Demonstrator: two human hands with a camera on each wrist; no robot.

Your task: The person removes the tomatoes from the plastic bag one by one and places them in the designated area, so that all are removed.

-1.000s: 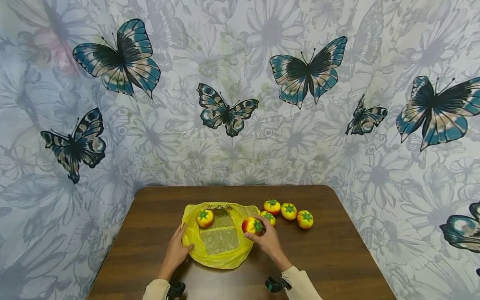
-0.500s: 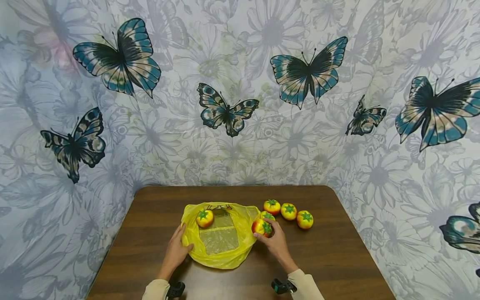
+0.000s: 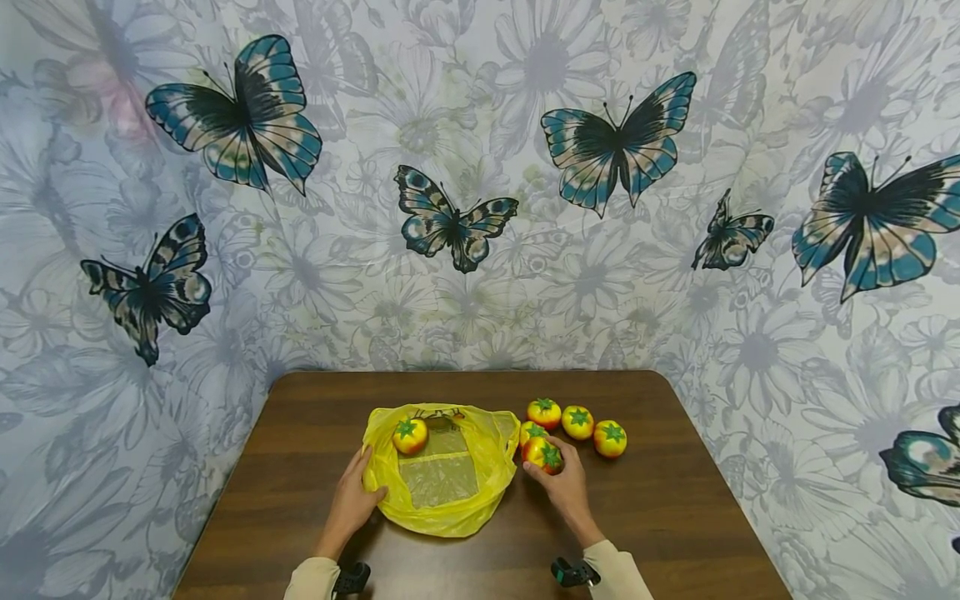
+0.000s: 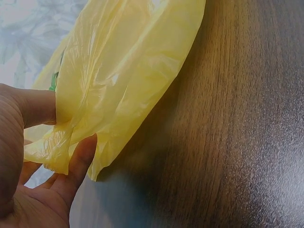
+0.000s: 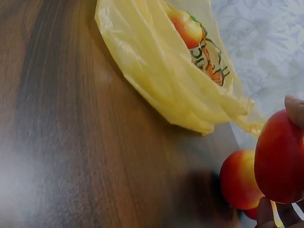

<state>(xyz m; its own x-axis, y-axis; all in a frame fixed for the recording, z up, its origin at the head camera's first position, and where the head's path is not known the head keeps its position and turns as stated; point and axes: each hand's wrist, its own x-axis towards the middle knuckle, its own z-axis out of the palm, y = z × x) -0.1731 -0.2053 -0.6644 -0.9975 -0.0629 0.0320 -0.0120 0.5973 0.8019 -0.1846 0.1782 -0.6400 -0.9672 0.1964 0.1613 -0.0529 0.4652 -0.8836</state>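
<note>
A yellow plastic bag (image 3: 450, 518) lies on the table, its mouth spread wide and facing up. One red-and-yellow tomato (image 3: 410, 437) with a green leafy top sits inside, at the bag's back left. My left hand (image 3: 354, 498) holds the bag's left edge; in the left wrist view, thumb and fingers (image 4: 78, 164) grip the gathered film. Just right of the bag, my right hand (image 3: 564, 482) holds another tomato (image 3: 542, 455) between thumb and fingers. Behind that one, a third tomato (image 3: 531, 431) is partly hidden; in the right wrist view this tomato (image 5: 240, 180) rests on the table.
Several more tomatoes (image 3: 577, 423) stand at the right back of the brown wooden table (image 3: 660, 517). A wall covering with flowers and butterflies (image 3: 465, 317) rises behind the table's far edge. Both wrists wear black bands (image 3: 573, 572).
My right hand has moved right with its tomato, from the bag's right edge to beside the bag. My left hand and the bag stay nearly still.
</note>
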